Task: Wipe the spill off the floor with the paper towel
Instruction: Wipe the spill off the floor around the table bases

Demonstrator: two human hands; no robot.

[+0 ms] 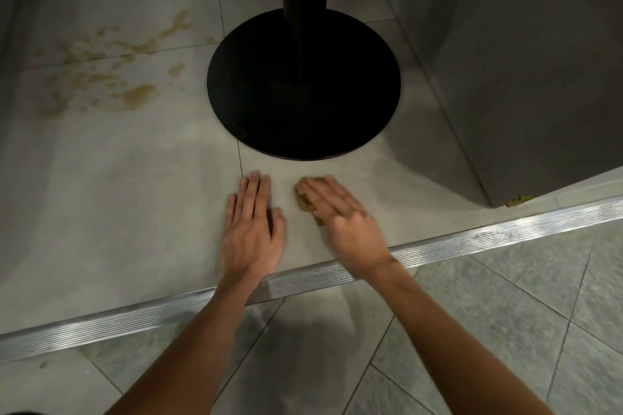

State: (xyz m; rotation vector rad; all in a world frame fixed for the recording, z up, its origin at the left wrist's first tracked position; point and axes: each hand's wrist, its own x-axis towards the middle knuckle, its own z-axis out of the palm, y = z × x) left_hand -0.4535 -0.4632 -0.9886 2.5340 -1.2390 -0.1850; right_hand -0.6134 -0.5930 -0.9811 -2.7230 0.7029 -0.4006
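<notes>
Paper towel, stained brown, lies on the floor just in front of the black pedestal base. My right hand presses it flat, fingers straight rather than curled round it. My left hand rests beside it, fingers released. Left of the base, brown spill patches lie unwiped, so I judge most of the wiping is ahead.

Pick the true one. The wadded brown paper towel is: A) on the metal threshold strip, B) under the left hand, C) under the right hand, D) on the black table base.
C: the right hand presses on the paper towel, while the left hand lies flat on bare tile.
</notes>
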